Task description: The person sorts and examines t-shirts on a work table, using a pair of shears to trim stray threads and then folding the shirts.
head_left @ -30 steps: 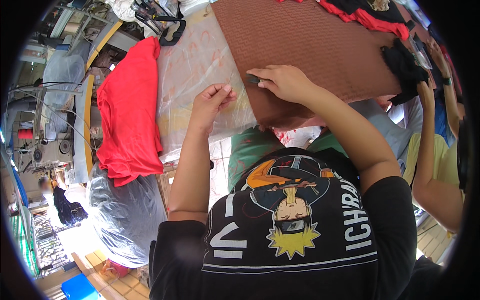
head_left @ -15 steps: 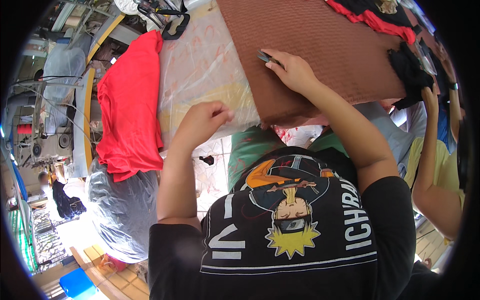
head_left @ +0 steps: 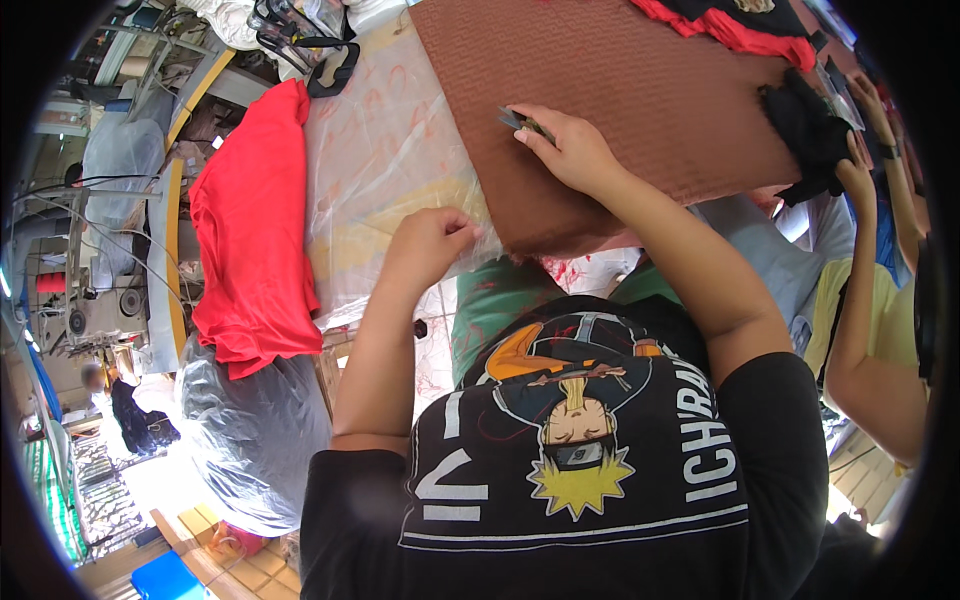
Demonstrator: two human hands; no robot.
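Observation:
A brown textured fabric sheet (head_left: 620, 90) lies across the table. My right hand (head_left: 565, 150) rests on it, closed on a small metal thread snipper (head_left: 520, 122) whose tip points left. My left hand (head_left: 430, 245) is near the table's front edge, fingers pinched at the near left corner of the brown fabric and the clear plastic sheet (head_left: 390, 160) that covers the table. What the pinched fingers hold is too small to tell.
A red garment (head_left: 255, 230) drapes over the table's left end. A grey plastic bag (head_left: 255, 430) stands below it. Red and black cloth (head_left: 760, 35) lies at the far right. Another person's arm (head_left: 865, 300) reaches in from the right. Black scissors (head_left: 330, 65) lie at the back.
My right hand slid farther up the brown fabric with the snipper. My left hand came back toward me, from flat on the plastic to pinching at the front edge.

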